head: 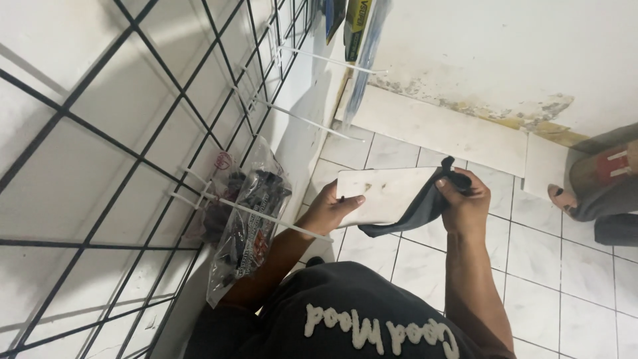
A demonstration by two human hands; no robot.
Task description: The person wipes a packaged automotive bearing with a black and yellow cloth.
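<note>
My left hand (330, 209) grips the left edge of a flat white rectangular package (385, 193), thumb on top. My right hand (465, 199) holds a dark grey cloth (415, 209) bunched at the package's right edge; the cloth drapes down over the package's lower right corner. Both hands are held above the tiled floor, in front of my dark shirt (345, 312).
A black wire grid panel (133, 153) with white pegs covers the wall at left; clear bags of dark parts (249, 226) hang from it. More packages (355, 23) hang at top. Another person's foot (565, 197) and trouser leg sit at right on white floor tiles (531, 266).
</note>
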